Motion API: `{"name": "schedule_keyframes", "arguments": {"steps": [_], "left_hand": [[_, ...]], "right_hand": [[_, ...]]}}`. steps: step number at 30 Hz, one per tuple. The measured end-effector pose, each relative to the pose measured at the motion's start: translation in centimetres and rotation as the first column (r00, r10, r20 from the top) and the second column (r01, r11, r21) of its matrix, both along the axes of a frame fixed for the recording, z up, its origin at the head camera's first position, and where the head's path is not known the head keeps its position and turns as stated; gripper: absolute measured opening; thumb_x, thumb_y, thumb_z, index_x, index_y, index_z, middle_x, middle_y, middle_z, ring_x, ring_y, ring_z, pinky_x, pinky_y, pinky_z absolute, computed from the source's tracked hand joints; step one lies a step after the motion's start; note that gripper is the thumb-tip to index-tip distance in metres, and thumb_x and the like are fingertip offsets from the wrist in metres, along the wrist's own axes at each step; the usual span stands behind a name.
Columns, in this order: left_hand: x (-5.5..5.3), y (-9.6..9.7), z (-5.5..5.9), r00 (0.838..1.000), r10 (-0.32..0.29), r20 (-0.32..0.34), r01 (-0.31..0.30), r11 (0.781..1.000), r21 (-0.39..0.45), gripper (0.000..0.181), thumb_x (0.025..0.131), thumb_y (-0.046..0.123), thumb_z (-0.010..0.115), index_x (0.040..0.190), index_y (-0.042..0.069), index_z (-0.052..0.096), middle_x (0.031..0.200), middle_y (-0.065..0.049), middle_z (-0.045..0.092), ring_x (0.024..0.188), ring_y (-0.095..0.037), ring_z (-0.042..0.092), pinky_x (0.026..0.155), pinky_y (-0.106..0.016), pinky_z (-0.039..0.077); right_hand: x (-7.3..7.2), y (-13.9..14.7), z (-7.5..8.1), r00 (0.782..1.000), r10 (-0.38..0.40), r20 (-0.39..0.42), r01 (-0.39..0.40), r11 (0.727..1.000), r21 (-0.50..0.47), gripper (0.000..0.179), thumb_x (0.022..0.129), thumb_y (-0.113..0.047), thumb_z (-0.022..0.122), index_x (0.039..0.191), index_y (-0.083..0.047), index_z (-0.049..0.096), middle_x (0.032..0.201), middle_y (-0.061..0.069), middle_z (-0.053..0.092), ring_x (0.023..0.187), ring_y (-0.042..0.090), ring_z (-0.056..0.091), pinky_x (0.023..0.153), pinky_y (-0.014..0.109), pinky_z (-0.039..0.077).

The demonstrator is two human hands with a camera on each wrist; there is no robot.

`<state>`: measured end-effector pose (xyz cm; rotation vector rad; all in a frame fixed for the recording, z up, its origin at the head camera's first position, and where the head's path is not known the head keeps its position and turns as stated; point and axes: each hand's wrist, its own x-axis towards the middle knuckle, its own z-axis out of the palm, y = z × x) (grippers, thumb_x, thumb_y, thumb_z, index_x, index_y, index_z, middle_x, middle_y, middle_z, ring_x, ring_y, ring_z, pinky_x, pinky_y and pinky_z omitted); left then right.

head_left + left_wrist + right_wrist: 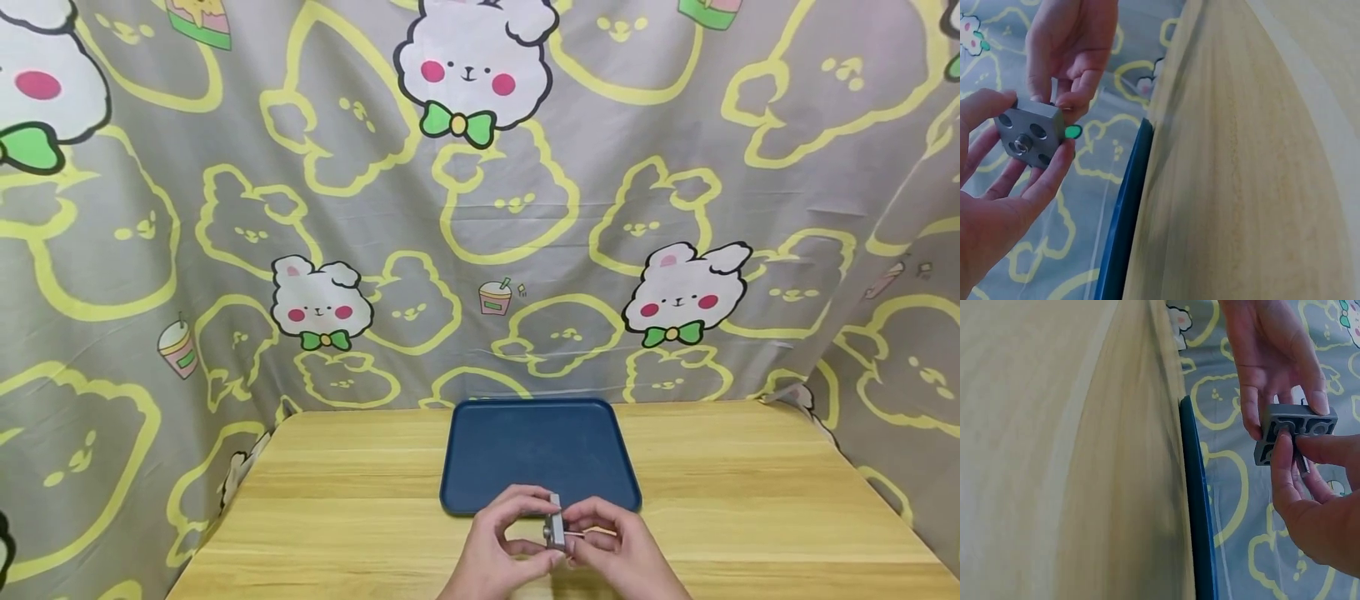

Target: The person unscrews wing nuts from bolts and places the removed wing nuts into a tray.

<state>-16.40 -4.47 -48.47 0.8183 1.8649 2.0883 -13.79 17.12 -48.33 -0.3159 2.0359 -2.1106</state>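
Observation:
Both hands meet over the near side of the wooden table around a grey square block. My left hand grips the block by its edges, between thumb and fingers. On one face, in the left wrist view, the block shows several round holes, and a bolt's head stands out at its middle. From the recessed other face, in the right wrist view, the bolt's threaded shank sticks out. Thumb and fingers of my right hand pinch that shank close to the block, partly covering it.
A dark blue tray lies flat on the table, just beyond the hands. Behind and at both sides hangs a grey curtain with yellow outlines and white cartoon animals.

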Motion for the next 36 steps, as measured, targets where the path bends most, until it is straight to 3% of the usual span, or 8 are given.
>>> {"name": "schedule_keyframes", "arguments": {"steps": [6, 10, 14, 21, 26, 30, 32, 36], "left_hand": [[-0.1, -0.2, 0.0, 0.999, -0.023, 0.041, 0.022, 0.999, 0.029, 0.042, 0.089, 0.006, 0.081, 0.129, 0.009, 0.069, 0.14, -0.023, 0.053, 0.125, -0.037, 0.059, 0.084, -0.042, 0.063], [-0.1, -0.3, 0.1, 0.998, -0.023, 0.052, 0.021, 0.999, 0.042, 0.041, 0.09, 0.005, 0.08, 0.128, 0.007, 0.068, 0.139, -0.024, 0.054, 0.125, -0.041, 0.058, 0.084, -0.042, 0.063], [-0.1, -0.5, 0.2, 0.999, -0.015, 0.051, 0.014, 0.999, 0.034, 0.04, 0.09, 0.003, 0.079, 0.128, 0.003, 0.067, 0.137, -0.02, 0.056, 0.125, -0.034, 0.059, 0.083, -0.041, 0.063], [-0.4, -0.8, 0.4, 0.999, -0.023, 0.047, 0.022, 0.999, 0.027, 0.04, 0.09, 0.001, 0.077, 0.128, -0.001, 0.066, 0.137, -0.021, 0.055, 0.125, -0.029, 0.06, 0.084, -0.042, 0.062], [-0.5, -0.9, 0.6, 0.999, -0.022, 0.045, 0.021, 0.999, 0.031, 0.039, 0.089, 0.001, 0.078, 0.126, 0.001, 0.067, 0.136, -0.02, 0.055, 0.124, -0.033, 0.06, 0.082, -0.043, 0.063], [-0.7, -0.9, 1.0, 0.999, -0.027, 0.029, 0.026, 0.999, 0.032, 0.038, 0.088, 0.0, 0.079, 0.125, 0.001, 0.067, 0.135, -0.021, 0.054, 0.124, -0.033, 0.06, 0.082, -0.043, 0.063], [-0.8, -1.0, 1.2, 0.999, -0.035, 0.016, 0.035, 0.999, 0.035, 0.039, 0.088, -0.001, 0.079, 0.125, 0.001, 0.067, 0.136, -0.022, 0.053, 0.124, -0.032, 0.06, 0.083, -0.043, 0.063], [-1.3, -1.3, 1.8, 0.998, -0.051, -0.037, 0.053, 0.997, 0.051, 0.041, 0.088, -0.003, 0.078, 0.127, -0.002, 0.065, 0.137, -0.023, 0.051, 0.127, -0.033, 0.057, 0.086, -0.043, 0.062]], "right_hand": [[0.6, -0.6, 0.4, 0.994, -0.054, -0.095, 0.062, 0.994, 0.087, 0.028, 0.093, -0.009, 0.077, 0.113, 0.006, 0.063, 0.107, 0.016, 0.065, 0.091, 0.019, 0.073, 0.08, 0.031, 0.063], [1.1, -1.2, 0.4, 0.955, -0.082, -0.284, 0.137, 0.974, 0.18, 0.02, 0.092, -0.006, 0.077, 0.108, -0.001, 0.066, 0.1, 0.011, 0.068, 0.087, 0.014, 0.073, 0.074, 0.029, 0.064], [1.2, -1.7, 0.1, 0.853, -0.103, -0.512, 0.259, 0.935, 0.243, 0.025, 0.088, -0.001, 0.079, 0.104, -0.018, 0.068, 0.096, -0.005, 0.068, 0.083, 0.008, 0.07, 0.065, 0.028, 0.063], [0.9, -1.8, -0.8, 0.603, -0.047, -0.796, 0.385, 0.891, 0.239, 0.048, 0.079, 0.011, 0.081, 0.104, -0.027, 0.066, 0.1, -0.011, 0.064, 0.084, 0.005, 0.064, 0.061, 0.016, 0.054], [0.7, -1.8, -0.8, 0.53, -0.02, -0.848, 0.38, 0.899, 0.216, 0.047, 0.076, 0.016, 0.08, 0.103, -0.022, 0.068, 0.103, -0.004, 0.065, 0.084, 0.008, 0.064, 0.065, 0.013, 0.051], [0.5, -1.8, -0.6, 0.526, -0.025, -0.85, 0.37, 0.907, 0.203, 0.048, 0.076, 0.016, 0.08, 0.104, -0.022, 0.068, 0.104, -0.004, 0.065, 0.085, 0.008, 0.064, 0.066, 0.014, 0.051], [0.5, -1.9, -0.3, 0.556, -0.036, -0.831, 0.363, 0.909, 0.203, 0.047, 0.078, 0.012, 0.082, 0.106, -0.022, 0.068, 0.105, -0.004, 0.066, 0.087, 0.009, 0.065, 0.066, 0.017, 0.054], [0.7, -1.6, 1.0, 0.774, -0.098, -0.626, 0.284, 0.937, 0.204, 0.03, 0.09, -0.002, 0.078, 0.113, -0.02, 0.07, 0.111, -0.001, 0.068, 0.098, 0.012, 0.068, 0.074, 0.026, 0.062]]}}
